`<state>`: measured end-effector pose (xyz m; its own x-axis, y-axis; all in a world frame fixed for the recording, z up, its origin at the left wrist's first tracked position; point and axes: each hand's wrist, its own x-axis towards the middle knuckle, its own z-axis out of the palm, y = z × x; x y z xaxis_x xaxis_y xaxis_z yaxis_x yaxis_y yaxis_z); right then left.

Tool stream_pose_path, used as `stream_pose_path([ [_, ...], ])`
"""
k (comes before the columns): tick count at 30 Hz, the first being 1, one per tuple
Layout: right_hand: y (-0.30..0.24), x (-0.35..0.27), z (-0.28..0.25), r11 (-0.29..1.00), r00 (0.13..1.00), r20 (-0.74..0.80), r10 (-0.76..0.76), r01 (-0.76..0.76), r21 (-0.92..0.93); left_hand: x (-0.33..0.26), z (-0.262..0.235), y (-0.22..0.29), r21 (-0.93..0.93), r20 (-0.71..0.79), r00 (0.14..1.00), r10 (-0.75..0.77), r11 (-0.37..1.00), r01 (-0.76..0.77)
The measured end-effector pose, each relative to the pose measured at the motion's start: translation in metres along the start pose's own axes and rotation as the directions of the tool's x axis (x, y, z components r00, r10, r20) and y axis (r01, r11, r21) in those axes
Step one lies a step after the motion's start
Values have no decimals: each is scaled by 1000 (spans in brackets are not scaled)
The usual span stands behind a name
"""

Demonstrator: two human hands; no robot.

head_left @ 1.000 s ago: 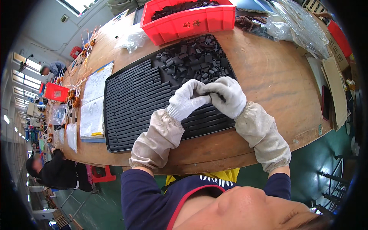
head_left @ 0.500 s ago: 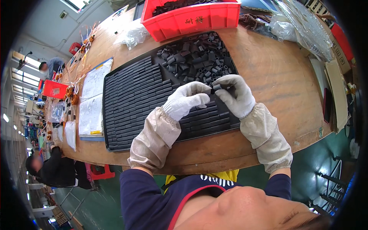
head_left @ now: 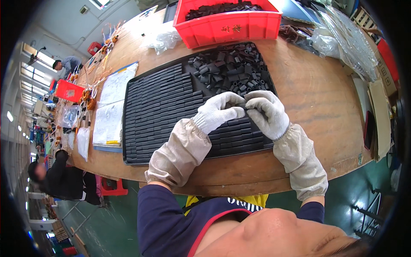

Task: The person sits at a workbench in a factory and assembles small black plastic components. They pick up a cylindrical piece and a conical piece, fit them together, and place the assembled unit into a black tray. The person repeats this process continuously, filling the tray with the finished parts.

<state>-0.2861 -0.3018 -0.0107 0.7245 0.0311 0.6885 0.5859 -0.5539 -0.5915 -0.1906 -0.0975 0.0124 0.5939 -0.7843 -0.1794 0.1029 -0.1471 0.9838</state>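
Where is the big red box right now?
In the head view, the red bin sits at the far edge of the wooden table, just beyond the black tray and its loose pile of black parts.

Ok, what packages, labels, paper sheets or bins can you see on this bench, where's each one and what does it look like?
Red bin: far edge, rectangular plastic, small yellow marking on its front, dark parts inside.
Clear bags: far right, crumpled plastic.
Clear bag: left of the red bin, crumpled.
Paper sheets: left of the black tray, white, printed, blue-edged.
Small red bin: further left.
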Motion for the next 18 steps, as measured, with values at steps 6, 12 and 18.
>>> stream_pose_path([
  [6, 8, 2, -7, 968, 994, -102, -27, 0, -253, 29, -79, 26, 642, -198, 897, 396, 744, -187],
  [12, 17, 2, -2, 970, 990, -143, -9, -26, -242, 64, -186, 10, 915, -398, 864, 309, 199, 351],
  [18, 21, -3, -1, 969, 983, -173, 65, -103, -223, 66, -182, -4, 921, -363, 882, 301, -28, 389],
])
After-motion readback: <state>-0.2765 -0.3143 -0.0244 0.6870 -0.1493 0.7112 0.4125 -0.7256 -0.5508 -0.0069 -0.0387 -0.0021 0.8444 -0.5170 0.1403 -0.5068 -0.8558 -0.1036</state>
